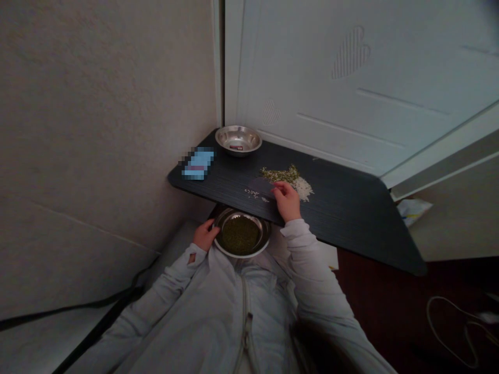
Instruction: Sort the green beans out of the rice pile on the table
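Observation:
My left hand [206, 235] grips the left rim of a steel bowl [242, 255] in my lap, under the table's near edge. Inside the bowl lies a layer of small green grains [239, 234], like mung beans. My right hand [287, 200] is over the dark table, its fingers curled and thumb and fingertips drawn together; whatever they hold is too small to make out. Just beyond it is a pile of mixed green and pale grains [280, 174]. A heap of white rice [304, 188] touches that pile on the right. Loose white grains [253, 193] are scattered left of my right hand.
The black table [351, 208] stands against a white door [312, 67] and a beige wall [109, 104]. A second steel bowl [238, 140] with a small dark label sits at the back left. Beside it lies a blurred blue item [198, 163]. A pale cable [432, 322] loops on the floor.

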A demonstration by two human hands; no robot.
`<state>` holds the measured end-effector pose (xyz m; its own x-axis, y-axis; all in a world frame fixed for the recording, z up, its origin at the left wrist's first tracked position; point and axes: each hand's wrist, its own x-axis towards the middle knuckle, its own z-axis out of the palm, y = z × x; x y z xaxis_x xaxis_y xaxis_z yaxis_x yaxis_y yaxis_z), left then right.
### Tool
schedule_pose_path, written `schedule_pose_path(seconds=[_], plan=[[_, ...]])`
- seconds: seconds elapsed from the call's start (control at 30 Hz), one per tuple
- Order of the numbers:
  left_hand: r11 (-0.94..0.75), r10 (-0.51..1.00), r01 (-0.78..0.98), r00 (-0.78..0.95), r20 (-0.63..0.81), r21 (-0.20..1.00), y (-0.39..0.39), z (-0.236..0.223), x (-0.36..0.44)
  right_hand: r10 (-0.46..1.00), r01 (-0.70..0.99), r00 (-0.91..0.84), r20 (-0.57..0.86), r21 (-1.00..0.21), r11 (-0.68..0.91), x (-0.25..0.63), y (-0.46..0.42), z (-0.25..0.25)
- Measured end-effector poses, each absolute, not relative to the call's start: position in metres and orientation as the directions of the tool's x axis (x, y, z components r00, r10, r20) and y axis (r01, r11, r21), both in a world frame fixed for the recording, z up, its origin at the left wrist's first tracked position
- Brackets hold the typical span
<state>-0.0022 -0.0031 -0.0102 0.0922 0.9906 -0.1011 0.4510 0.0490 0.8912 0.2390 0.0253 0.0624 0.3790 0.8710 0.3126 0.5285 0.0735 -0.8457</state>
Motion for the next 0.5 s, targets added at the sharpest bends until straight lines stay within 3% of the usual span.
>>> schedule_pose_path(seconds=[0.2, 0.5], plan=[[0.046, 0.991, 0.409, 0.093, -0.092, 0.912, -0.0023, -0.0149, -0.0033, 0.827, 0.54, 0.467, 0.314, -0.841, 0.014, 0.2391, 0.0228, 0.0655], [0.053, 0.99, 0.404, 0.099, -0.101, 0.913, -0.0025, -0.0135, -0.0027, 0.844, 0.532, 0.445, 0.299, -0.846, 0.02, 0.236, 0.0189, 0.0699]])
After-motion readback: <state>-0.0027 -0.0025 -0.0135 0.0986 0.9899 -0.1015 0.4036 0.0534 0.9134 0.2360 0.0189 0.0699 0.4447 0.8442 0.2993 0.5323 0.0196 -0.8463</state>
